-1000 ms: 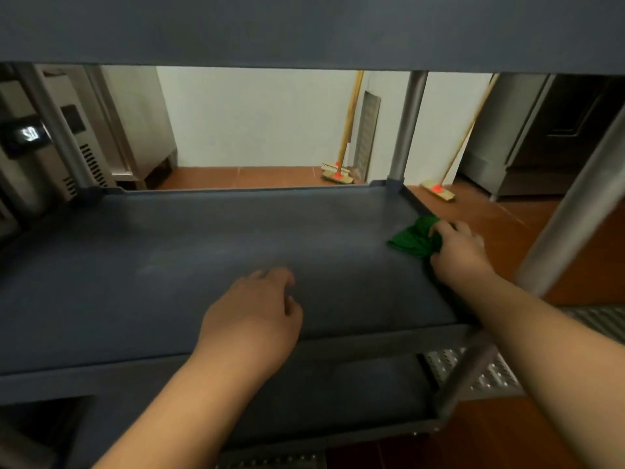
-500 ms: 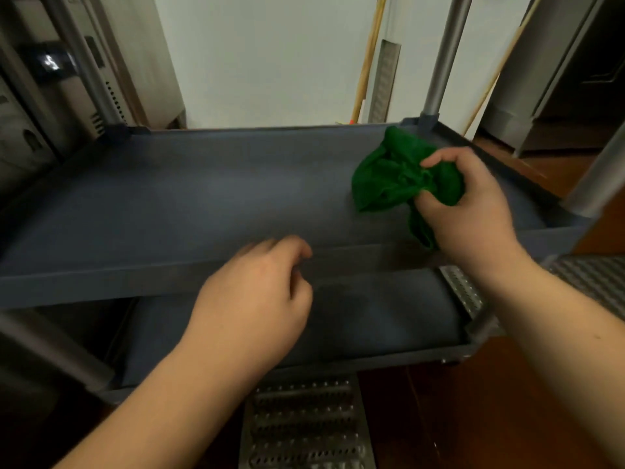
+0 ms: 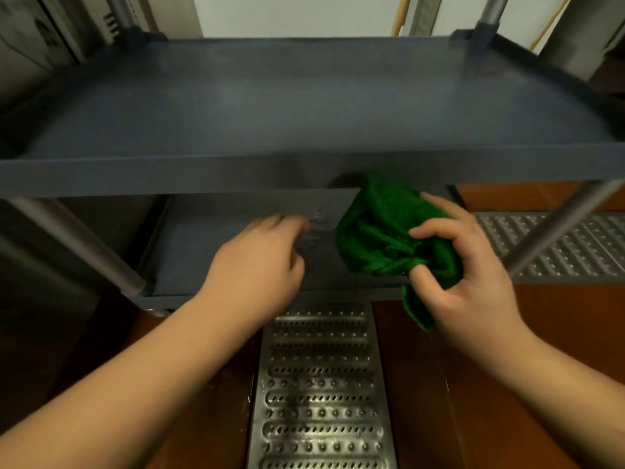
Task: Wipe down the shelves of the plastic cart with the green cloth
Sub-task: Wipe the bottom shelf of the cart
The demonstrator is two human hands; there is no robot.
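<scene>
The grey plastic cart fills the view, its middle shelf [image 3: 304, 96] across the top and its bottom shelf [image 3: 236, 252] below it. My right hand [image 3: 473, 282] grips the bunched green cloth [image 3: 382, 238] above the right part of the bottom shelf, in front of the middle shelf's front rim. My left hand [image 3: 260, 262] hovers over the bottom shelf just left of the cloth, fingers loosely curled and holding nothing.
Grey metal posts [image 3: 84, 245] [image 3: 554, 228] stand at the cart's front corners. A perforated metal drain grate [image 3: 321, 384] runs along the brown tiled floor toward me, and another grate [image 3: 575, 245] lies to the right. Broom handles [image 3: 399, 15] lean on the back wall.
The view has tilted down from the middle shelf. My right hand brought the cloth off the middle shelf and down to the bottom shelf level. My left hand moved down too.
</scene>
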